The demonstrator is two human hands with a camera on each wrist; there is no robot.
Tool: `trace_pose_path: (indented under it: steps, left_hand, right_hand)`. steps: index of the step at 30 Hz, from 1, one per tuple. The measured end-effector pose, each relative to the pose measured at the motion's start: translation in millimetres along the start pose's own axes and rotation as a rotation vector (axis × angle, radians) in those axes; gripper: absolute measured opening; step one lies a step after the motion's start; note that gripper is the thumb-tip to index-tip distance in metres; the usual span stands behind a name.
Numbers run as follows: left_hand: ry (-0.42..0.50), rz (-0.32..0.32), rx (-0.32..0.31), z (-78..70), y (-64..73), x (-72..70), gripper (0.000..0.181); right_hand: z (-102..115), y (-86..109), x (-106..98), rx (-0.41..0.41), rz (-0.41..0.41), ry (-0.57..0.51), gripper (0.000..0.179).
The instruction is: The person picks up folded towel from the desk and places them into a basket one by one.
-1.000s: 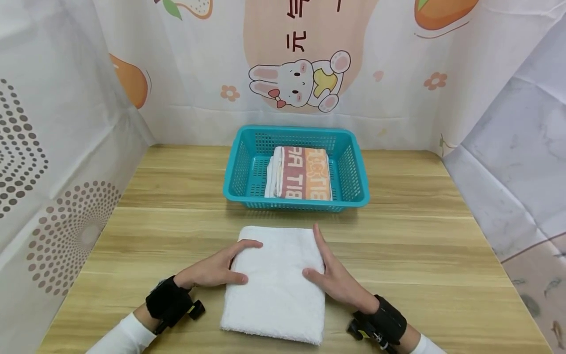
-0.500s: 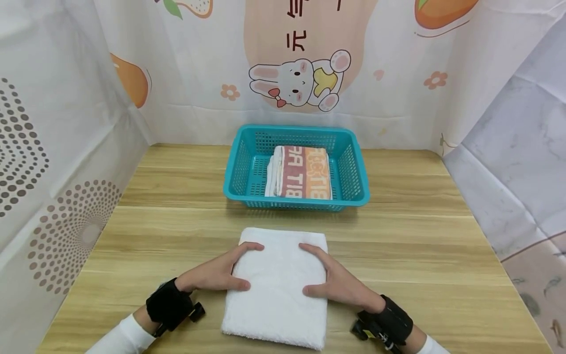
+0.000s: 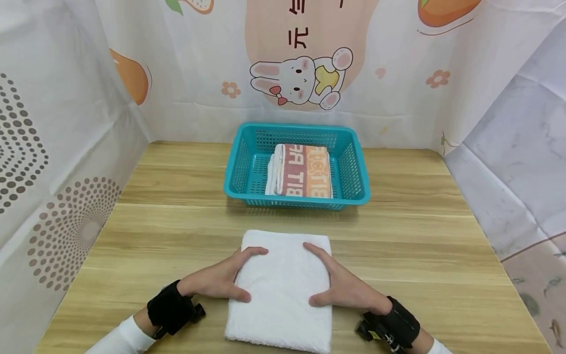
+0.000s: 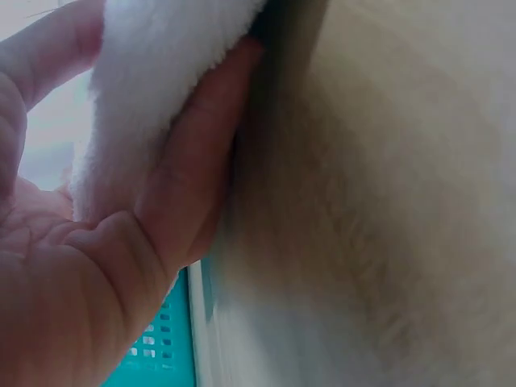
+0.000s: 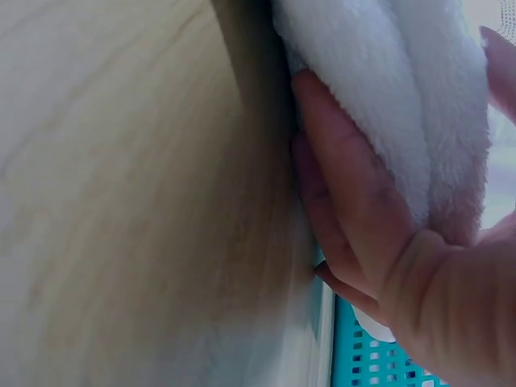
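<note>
A folded white towel (image 3: 283,285) lies at the front middle of the table in the head view. My left hand (image 3: 225,275) grips its left edge, thumb and index finger on top. From the right, my right hand (image 3: 342,282) holds the opposite edge the same way. Both wrist views show fingers tucked under the towel: the left fingers (image 4: 189,169) beneath one side, the right fingers (image 5: 347,161) beneath the other, close to the tabletop. Thick fluffy layers of the towel (image 5: 387,89) sit between thumb and fingers.
A teal plastic basket (image 3: 234,184) stands behind the towel, near the back of the wooden table (image 3: 411,236). Inside it, towards the middle, is a folded towel with pink and orange lettering (image 3: 305,172). Patterned cloth (image 3: 190,73) hangs along the back and sides.
The right hand has drawn its index finger back from the towel's far right corner and now grips the side. Both hands and the towel sit slightly nearer the front and to the right.
</note>
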State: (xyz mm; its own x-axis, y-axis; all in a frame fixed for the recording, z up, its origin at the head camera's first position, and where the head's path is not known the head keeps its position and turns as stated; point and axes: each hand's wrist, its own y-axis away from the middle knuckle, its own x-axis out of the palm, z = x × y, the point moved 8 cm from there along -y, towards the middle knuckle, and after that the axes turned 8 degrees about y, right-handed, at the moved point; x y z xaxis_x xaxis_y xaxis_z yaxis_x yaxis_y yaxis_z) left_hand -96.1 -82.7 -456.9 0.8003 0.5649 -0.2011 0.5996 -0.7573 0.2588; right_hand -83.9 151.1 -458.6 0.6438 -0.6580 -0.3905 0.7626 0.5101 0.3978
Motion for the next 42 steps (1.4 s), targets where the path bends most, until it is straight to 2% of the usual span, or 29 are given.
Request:
trace_pose_path:
  steps: [13,22,29,34,38,42]
  left_hand:
    - [-0.019,-0.021,-0.001,-1.9,1.6,6.5,0.091]
    - [-0.014,-0.02,0.023,-16.6,3.4,5.9,0.091]
    - [-0.031,-0.047,0.061,-36.1,2.6,-2.6,0.089]
    - [-0.055,-0.076,0.088,-45.0,-0.5,-11.0,0.087]
    - [-0.058,-0.111,0.135,-51.9,-6.1,-18.9,0.084]
    - [-0.02,-0.135,0.185,-59.8,-12.3,-28.1,0.082]
  right_hand:
    - [8.0,6.5,-6.5,-0.045,0.0,0.07,0.107]
    - [22.1,17.0,-18.0,-0.078,0.007,0.071,0.102]
    - [34.2,20.9,-30.8,-0.124,-0.032,0.094,0.104]
    - [42.3,20.4,-41.4,-0.151,-0.073,0.094,0.106]
    - [48.0,17.5,-52.2,-0.181,-0.108,0.056,0.103]
    - [54.3,13.6,-64.9,-0.227,-0.142,0.031,0.098]
